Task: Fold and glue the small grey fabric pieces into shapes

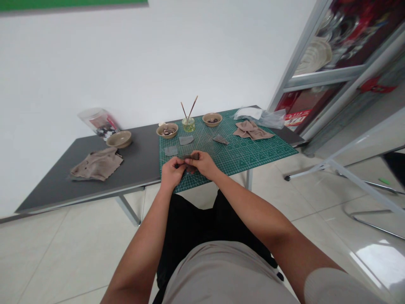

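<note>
Both my hands meet over the near edge of a green cutting mat [253,152]. My left hand [172,171] and my right hand [202,162] are closed in pinches on a small dark brown piece [190,157] held between them. Two grey patches [171,150] [186,139] lie on the mat just beyond my fingers, and a third darker piece [220,139] lies to the right.
On a low grey table [47,185]: two bowls [167,130] [212,119] with small dark bits, a glass [188,124] with two sticks, an empty bowl [119,139], tan cloths [97,164] [251,130], a tipped plastic jar [98,120], plastic bags [259,116]. Metal shelving [332,71] stands right.
</note>
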A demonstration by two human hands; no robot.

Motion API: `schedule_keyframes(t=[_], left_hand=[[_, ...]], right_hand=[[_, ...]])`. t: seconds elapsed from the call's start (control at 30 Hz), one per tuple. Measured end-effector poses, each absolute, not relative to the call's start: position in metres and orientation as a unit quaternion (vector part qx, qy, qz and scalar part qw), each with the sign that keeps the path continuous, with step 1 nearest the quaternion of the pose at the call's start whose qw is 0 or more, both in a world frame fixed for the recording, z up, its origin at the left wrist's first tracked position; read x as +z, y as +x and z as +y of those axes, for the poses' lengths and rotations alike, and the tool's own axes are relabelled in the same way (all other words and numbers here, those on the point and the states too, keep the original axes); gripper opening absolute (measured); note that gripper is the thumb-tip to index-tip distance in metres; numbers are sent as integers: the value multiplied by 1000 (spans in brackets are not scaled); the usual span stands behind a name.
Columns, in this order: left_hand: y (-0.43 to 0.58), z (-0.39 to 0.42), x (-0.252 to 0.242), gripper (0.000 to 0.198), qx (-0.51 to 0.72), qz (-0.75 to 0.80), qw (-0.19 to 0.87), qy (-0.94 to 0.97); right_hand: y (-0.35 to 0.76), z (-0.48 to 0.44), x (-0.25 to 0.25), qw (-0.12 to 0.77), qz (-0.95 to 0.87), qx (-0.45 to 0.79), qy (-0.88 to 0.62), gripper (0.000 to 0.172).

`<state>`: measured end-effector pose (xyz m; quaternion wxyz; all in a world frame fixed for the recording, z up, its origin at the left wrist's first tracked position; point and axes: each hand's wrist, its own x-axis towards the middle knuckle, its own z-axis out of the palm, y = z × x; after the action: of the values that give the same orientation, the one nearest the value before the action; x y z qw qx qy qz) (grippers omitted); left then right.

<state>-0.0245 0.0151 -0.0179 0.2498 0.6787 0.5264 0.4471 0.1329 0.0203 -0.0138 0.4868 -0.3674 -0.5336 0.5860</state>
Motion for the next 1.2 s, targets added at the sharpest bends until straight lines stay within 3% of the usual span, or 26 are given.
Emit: schedule_keyframes(t=[0.43, 1.2], left_hand=[[-22, 14, -5, 9, 451, 540, 298, 645], [-24, 15, -3, 11, 455, 507, 342, 648]], right_hand=[[138, 23, -9, 451, -543, 623, -336, 39], [133, 17, -10, 499, -522, 598, -348, 34]])
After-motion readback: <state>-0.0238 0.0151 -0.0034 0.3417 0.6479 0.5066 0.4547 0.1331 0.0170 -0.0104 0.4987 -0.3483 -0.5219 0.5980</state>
